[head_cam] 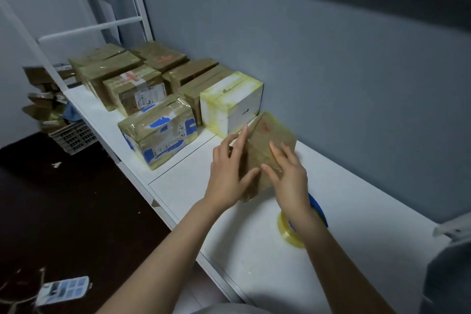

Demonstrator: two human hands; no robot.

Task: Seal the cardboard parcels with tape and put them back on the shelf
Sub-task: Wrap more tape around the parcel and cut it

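The brown cardboard parcel (270, 143) sat on the white shelf (356, 211), slightly askew, with its far corner just beside a white box (229, 104); whether the two touched could not be told. Its top looked glossy, as if tape already covered it. The left hand (229, 171) lay against the parcel's left side, fingers straight and thumb spread toward the near edge. The right hand (288, 178) pressed flat on the top, fingers extended, gripping nothing.

The step seemed to be smoothing the tape. It would go best with firm strokes from the middle outward and over the edges, while the left hand braced the parcel against sliding.

A roll of clear tape (288, 234) rested on the shelf under the right wrist, near enough for another strip. Further left stood a blue-marked parcel (158, 132) and, behind it, a cluster of taped parcels (132, 76). The finished parcel probably belonged beside them.
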